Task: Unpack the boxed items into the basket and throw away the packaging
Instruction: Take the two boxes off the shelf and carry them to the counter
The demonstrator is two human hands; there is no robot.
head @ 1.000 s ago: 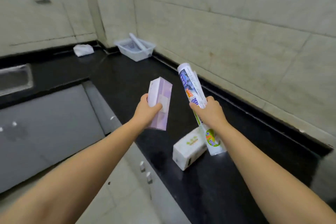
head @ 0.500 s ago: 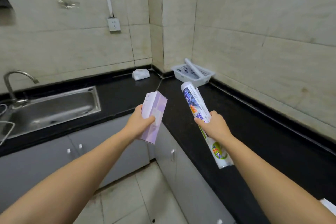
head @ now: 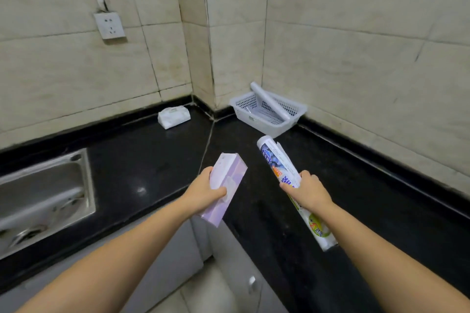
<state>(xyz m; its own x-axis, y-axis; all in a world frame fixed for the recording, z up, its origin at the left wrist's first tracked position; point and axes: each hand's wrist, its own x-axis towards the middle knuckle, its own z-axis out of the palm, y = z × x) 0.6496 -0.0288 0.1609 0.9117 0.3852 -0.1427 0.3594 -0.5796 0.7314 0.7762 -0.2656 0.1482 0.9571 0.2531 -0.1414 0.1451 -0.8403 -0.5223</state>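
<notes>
My left hand [head: 203, 193] grips a pale purple box [head: 226, 185], held tilted above the front edge of the black counter. My right hand [head: 309, 190] grips a long roll [head: 282, 165] wrapped in a printed blue, white and green label, its top end pointing toward the corner. A white perforated basket [head: 256, 119] stands in the counter's corner ahead, with a white roll [head: 269, 100] lying slanted across it. Both hands are well short of the basket.
A white soft tissue pack [head: 174, 116] lies on the counter by the back wall. A steel sink [head: 43, 195] is set in at the left. A wall socket [head: 109, 25] hangs above. Grey cabinet doors [head: 244, 262] lie below the counter [head: 356, 198].
The view has swung left and closed in on the corner, so the basket appears nearer. Both hands keep their grips; the white pack seen on the counter a second ago is out of view.
</notes>
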